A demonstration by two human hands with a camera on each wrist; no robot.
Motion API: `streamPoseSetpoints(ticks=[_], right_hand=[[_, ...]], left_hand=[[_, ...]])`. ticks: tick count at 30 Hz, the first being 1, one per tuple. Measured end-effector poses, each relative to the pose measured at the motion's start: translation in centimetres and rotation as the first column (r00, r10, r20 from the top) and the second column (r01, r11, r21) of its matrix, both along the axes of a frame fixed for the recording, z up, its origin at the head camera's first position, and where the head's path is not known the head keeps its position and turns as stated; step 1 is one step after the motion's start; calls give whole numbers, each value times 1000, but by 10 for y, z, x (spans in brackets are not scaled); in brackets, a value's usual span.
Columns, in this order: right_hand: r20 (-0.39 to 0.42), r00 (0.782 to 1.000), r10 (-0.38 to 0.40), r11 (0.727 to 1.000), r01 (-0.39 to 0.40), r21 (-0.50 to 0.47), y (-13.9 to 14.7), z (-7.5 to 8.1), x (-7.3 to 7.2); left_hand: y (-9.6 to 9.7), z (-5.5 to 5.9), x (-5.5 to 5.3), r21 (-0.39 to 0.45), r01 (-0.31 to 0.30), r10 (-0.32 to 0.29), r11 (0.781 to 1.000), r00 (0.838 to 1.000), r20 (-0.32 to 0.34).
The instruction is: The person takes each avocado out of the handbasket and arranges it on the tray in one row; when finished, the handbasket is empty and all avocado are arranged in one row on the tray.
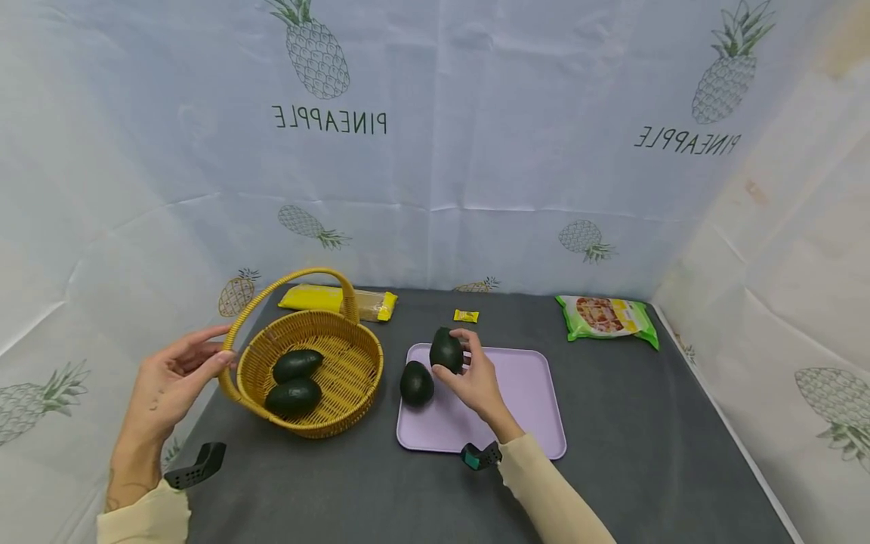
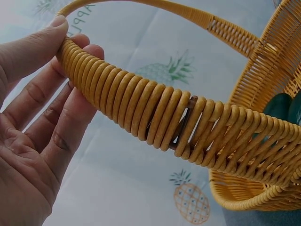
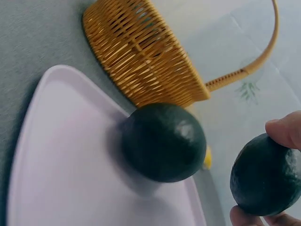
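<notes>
Yellow wicker forms the basket [image 1: 348,372]. The left hand [image 1: 170,381] pinches the basket's handle [image 2: 117,96] between thumb and fingers. Two avocados [image 1: 294,397] lie side by side inside the basket. The right hand [image 1: 479,381] grasps a third avocado [image 1: 445,350], raised above the far left corner of the lilac tray [image 1: 519,400]. A fourth avocado [image 1: 417,384] rests at the tray's left edge.

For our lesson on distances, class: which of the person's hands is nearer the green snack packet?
Right. The right hand holds an avocado over the lilac tray, left of the packet; the left hand grips the basket handle, farther left.
</notes>
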State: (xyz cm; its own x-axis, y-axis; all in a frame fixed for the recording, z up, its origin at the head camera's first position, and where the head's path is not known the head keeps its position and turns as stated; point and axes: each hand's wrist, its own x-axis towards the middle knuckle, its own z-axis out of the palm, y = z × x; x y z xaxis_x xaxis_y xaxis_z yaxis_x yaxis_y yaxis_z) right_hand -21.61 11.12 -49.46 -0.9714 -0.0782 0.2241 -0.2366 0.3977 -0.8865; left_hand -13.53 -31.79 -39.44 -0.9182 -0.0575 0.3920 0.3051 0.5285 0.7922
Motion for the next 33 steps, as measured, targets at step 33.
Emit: streamPoseSetpoints(ticks=[33], right_hand=[[-14,1000,-16,979,18,202,7,-42,23]], left_hand=[[0,-1,2,-5,5,-5,1000,1000,-7]])
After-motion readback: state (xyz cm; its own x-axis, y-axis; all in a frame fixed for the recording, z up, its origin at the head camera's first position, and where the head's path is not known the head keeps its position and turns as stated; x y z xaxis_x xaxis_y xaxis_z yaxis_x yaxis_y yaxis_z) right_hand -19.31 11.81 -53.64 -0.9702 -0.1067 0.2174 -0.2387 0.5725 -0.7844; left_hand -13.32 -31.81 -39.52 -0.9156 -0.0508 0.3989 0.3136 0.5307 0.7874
